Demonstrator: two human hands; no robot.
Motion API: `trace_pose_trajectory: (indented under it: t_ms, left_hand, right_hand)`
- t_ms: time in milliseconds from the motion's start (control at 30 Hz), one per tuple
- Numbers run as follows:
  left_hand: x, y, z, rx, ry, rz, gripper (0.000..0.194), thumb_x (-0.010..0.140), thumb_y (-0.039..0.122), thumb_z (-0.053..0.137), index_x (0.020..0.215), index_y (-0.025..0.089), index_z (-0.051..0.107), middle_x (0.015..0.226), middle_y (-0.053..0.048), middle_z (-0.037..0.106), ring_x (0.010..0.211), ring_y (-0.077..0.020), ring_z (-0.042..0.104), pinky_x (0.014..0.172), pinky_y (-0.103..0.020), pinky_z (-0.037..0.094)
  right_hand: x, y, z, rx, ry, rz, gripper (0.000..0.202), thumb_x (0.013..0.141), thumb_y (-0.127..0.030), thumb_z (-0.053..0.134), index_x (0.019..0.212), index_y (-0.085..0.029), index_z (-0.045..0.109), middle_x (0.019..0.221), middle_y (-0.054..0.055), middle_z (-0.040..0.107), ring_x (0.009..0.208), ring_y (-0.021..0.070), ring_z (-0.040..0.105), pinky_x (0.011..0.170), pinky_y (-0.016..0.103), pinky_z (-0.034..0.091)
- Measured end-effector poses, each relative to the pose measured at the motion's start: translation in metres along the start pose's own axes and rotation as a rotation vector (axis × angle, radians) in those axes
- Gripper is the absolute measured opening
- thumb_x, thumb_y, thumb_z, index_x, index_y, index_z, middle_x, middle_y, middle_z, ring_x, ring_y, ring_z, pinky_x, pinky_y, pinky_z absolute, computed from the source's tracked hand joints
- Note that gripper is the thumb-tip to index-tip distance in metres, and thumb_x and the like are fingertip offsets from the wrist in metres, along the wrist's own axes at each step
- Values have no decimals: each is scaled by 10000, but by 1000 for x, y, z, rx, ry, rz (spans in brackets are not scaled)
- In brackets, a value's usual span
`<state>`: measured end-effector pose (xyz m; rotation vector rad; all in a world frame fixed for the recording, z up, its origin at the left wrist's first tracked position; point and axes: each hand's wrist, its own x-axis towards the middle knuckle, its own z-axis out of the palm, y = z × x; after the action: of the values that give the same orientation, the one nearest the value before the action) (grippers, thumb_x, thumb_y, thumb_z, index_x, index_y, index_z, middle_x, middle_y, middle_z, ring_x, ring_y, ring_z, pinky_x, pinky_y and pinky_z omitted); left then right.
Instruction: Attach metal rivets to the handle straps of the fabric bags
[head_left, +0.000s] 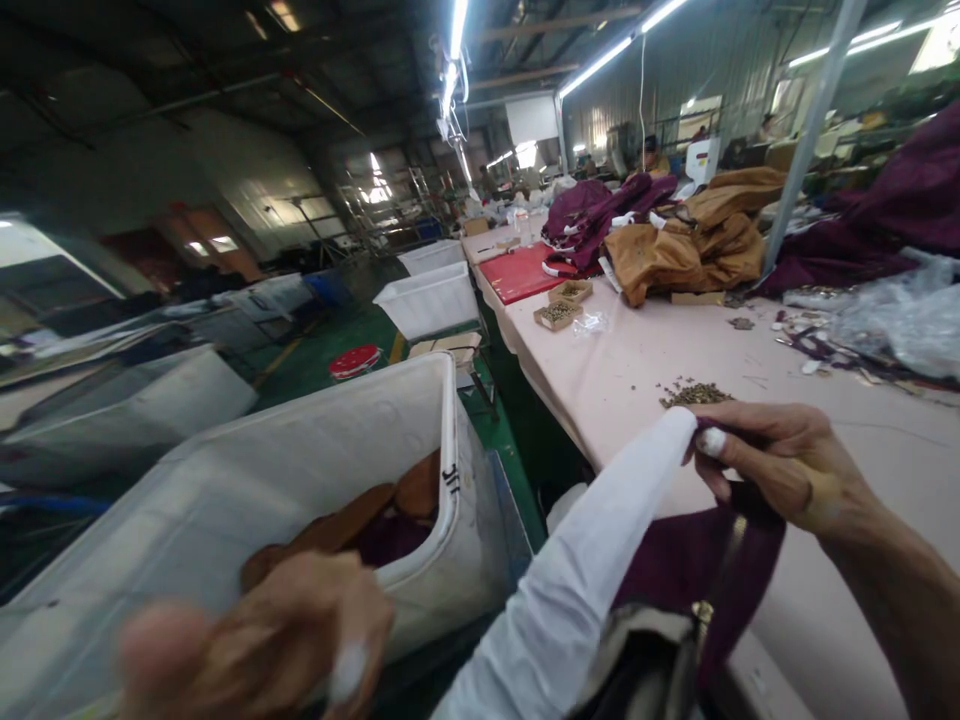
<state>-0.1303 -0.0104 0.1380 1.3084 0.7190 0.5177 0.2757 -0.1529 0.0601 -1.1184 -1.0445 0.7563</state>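
Right hand point(802, 465): thumb and fingers pinch the top edge of the purple item point(667, 560), white wrap on the thumb. Item hangs from that grip in front of the near table edge, with a brass-coloured zipper point(703, 610) on it. White cloth point(577, 570) runs from the same pinch point down to the bottom of the view.

Left hand point(300, 620): motion-blurred, fingers look curled, can't tell whether they grip anything. It's in front of the white bin point(480, 530), which has brown pieces point(337, 520) inside.

Just beyond the right hand: pile of small metal parts point(694, 393) on the pale table point(555, 370). Farther along: two small boxes point(557, 316), red sheet point(517, 274), tan fabric heap point(697, 245).
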Motion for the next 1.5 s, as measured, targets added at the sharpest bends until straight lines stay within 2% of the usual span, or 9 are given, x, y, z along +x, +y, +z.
trace_pose_trajectory:
  t_ms: [67,233,367,500,633,833,1000,1133,1500]
  left_hand:
    - [25,2,19,6,-7,14,726,788,873,511,962,210,749,783,-68,733,638,-219,690,572,-322,581]
    - [92,22,81,424,-247,120,525,841,563,736,1154,143,689,1074,-132,734,927,-240,700,749,-300,558]
    - [122,29,111,827,-545,206,369,709,179,824,1065,129,746,915,-75,740,812,-194,674,701,-251,513]
    - [148,10,108,900,-563,170,328,730,11,595,989,108,772,780,-64,730,718,-170,676,625,-225,476]
    - [174,-11,93,875,-559,130,321,756,47,603,1021,105,773,839,-77,756,736,-178,697,626,-219,474]
    - [194,-15,99,1518,-497,326,253,691,82,664,859,209,803,738,-59,742,698,-200,666,575,-258,361]
    - [199,-30,114,1745,-437,440,230,710,116,625,860,191,782,768,-126,733,703,-253,673,578,-296,351]
    - [206,-54,110,1606,-486,408,192,689,70,610,812,149,733,726,-111,701,676,-217,639,579,-278,363]
    - [183,-112,96,365,-512,-8,204,816,247,544,946,134,652,573,37,480,491,-103,406,486,-223,312]
  right_hand:
    - [-2,3,9,-53,-113,62,372,919,-426,729,1190,-173,759,844,87,748,473,99,530,390,224,398]
    - [-9,22,39,-296,-274,102,445,1008,-435,570,1350,-169,669,886,90,743,495,86,440,433,223,320]
    - [-11,25,43,-425,-370,89,424,994,-384,565,1354,-169,632,805,47,705,543,116,477,477,234,349]
    - [-2,30,27,-364,-376,118,313,870,-342,681,1125,-163,696,820,32,663,660,151,543,544,242,396]
    - [7,45,17,-366,-336,208,261,798,-377,716,904,-139,741,650,-7,545,568,114,401,495,245,271]
    - [11,65,16,-192,-431,349,348,810,-427,719,896,-93,763,631,11,574,518,86,347,489,250,184]
    - [14,69,4,-50,-490,395,339,844,-406,739,955,-87,768,732,63,681,600,122,501,530,239,286]
    - [16,66,-2,58,-589,450,327,830,-345,756,1036,-92,765,840,98,740,749,186,626,654,266,422]
    - [23,53,-6,87,-733,350,383,870,-385,719,1105,-84,737,963,150,774,846,235,709,776,321,509]
